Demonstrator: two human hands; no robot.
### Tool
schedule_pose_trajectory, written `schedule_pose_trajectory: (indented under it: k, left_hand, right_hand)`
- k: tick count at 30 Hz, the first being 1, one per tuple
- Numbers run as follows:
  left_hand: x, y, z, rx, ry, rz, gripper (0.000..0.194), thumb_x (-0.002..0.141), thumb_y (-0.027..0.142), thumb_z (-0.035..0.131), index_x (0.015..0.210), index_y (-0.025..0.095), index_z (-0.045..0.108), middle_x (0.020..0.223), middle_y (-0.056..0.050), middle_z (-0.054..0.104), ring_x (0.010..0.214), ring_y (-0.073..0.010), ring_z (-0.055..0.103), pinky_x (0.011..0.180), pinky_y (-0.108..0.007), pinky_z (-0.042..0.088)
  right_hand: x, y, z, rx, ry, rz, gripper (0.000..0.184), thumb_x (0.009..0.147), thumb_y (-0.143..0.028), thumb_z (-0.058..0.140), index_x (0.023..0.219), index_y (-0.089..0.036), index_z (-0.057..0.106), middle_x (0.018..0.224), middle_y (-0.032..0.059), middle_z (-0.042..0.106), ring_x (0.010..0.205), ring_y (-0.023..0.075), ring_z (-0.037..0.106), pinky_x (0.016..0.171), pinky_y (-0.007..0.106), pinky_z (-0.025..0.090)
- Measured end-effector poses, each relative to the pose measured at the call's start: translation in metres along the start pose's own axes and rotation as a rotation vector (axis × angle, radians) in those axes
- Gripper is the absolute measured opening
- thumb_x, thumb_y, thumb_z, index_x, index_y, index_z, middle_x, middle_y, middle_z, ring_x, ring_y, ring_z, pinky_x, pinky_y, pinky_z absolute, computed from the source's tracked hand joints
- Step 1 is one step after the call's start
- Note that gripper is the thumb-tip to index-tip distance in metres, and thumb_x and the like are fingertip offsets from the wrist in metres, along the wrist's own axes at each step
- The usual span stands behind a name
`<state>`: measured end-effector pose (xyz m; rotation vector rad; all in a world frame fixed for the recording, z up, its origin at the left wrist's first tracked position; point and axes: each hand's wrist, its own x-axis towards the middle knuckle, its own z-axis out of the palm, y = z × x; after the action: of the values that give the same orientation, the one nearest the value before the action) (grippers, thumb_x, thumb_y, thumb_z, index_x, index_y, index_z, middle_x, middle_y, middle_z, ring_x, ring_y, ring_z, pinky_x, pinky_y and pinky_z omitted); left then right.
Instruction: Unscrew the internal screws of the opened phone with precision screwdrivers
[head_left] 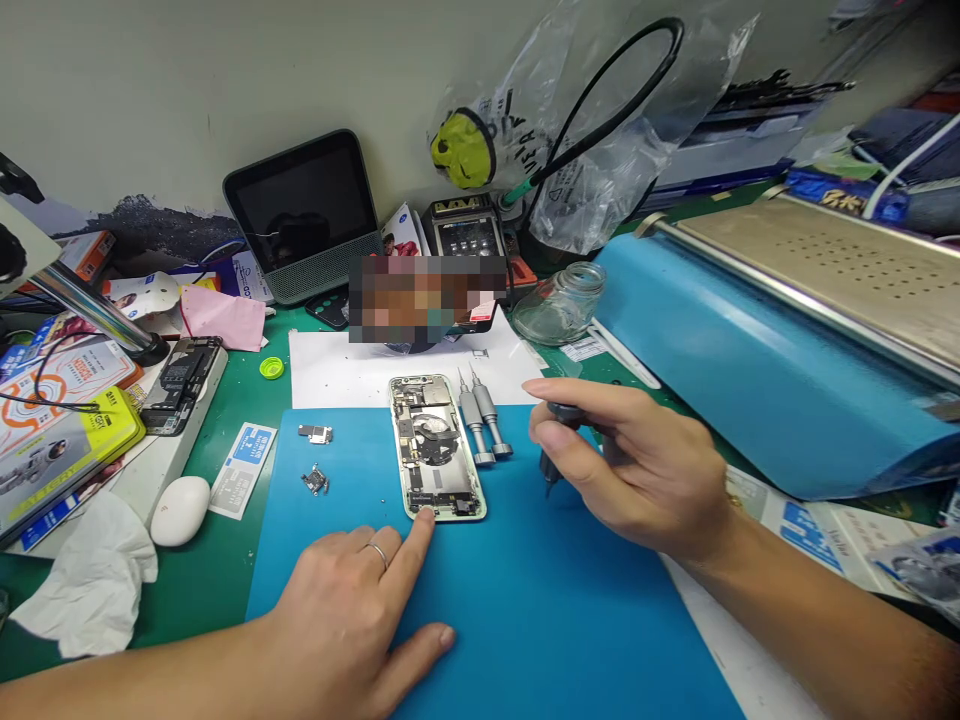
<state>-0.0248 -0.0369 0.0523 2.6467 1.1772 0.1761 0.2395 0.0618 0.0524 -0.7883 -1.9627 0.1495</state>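
An opened phone (pixel 435 450) lies on the blue mat (pixel 487 620), its inner parts facing up. The index fingertip of my left hand (pixel 360 590) rests on the phone's bottom edge; the thumb is stretched out and nothing is held. My right hand (pixel 630 460) grips a dark precision screwdriver (pixel 551 465), tip pointing down over the mat, right of the phone. Between them lie two grey screwdrivers (pixel 480 415), close beside the phone. Left of the phone are a small metal plate (pixel 316 434) and a small dark component (pixel 315 479).
A white paper sheet (pixel 337 365) lies behind the mat. A white earbud case (pixel 180 510) and a crumpled tissue (pixel 94 580) are at left. A glass jar (pixel 577 300), a tablet-like display (pixel 304 210) and a blue-covered machine (pixel 750 370) stand farther back.
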Motion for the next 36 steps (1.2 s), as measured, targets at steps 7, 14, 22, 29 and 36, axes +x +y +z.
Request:
schedule_pose_trajectory:
  k: [7,14,22,29,36]
  left_hand:
    - [0.0000,0.0004,-0.0002,-0.007,-0.006,-0.004,0.061,0.109,0.051,0.029,0.156,0.013,0.018,0.099,-0.008,0.069,0.081,-0.0272,0.070,0.063,-0.041,0.056]
    - [-0.0006,0.0005,0.0006,-0.008,-0.013,-0.007,0.061,0.109,0.050,0.032,0.156,0.014,0.019,0.101,-0.009,0.069,0.082,-0.0268,0.070,0.064,-0.039,0.056]
    - [-0.0008,0.0000,0.0001,-0.012,-0.031,-0.012,0.063,0.109,0.050,0.034,0.157,0.014,0.015,0.099,-0.008,0.069,0.082,-0.0277,0.070,0.064,-0.041,0.056]
    - [0.0002,0.0005,0.0003,-0.015,-0.042,-0.018,0.062,0.109,0.049,0.032,0.157,0.014,0.014,0.100,-0.008,0.068,0.082,-0.0279,0.070,0.064,-0.041,0.056]
    - [0.0012,0.0000,-0.0005,-0.009,-0.027,-0.009,0.061,0.109,0.049,0.031,0.156,0.013,0.016,0.099,-0.008,0.068,0.080,-0.0272,0.069,0.062,-0.040,0.055]
  right_hand:
    - [0.0004,0.0009,0.0000,0.003,0.000,0.000,0.045,0.095,-0.014,0.060,0.136,-0.030,0.060,0.084,0.0010,0.073,0.051,0.0123,0.061,0.045,0.029,0.052]
    - [0.0013,-0.0003,0.0003,-0.009,0.012,-0.004,0.043,0.094,-0.016,0.061,0.135,-0.031,0.061,0.084,0.0008,0.075,0.052,0.0144,0.063,0.045,0.029,0.053]
    - [0.0009,-0.0006,-0.0003,-0.001,0.005,0.022,0.045,0.094,-0.015,0.061,0.134,-0.034,0.060,0.084,0.0008,0.076,0.051,0.0163,0.063,0.043,0.031,0.053]
    - [-0.0001,-0.0010,-0.0003,-0.006,0.006,0.031,0.042,0.094,-0.016,0.061,0.132,-0.034,0.061,0.082,-0.0003,0.076,0.049,0.0162,0.063,0.043,0.031,0.053]
    - [-0.0019,0.0011,-0.0003,-0.008,0.010,0.015,0.044,0.094,-0.015,0.062,0.134,-0.033,0.061,0.089,0.0015,0.078,0.050,0.0158,0.063,0.043,0.032,0.053]
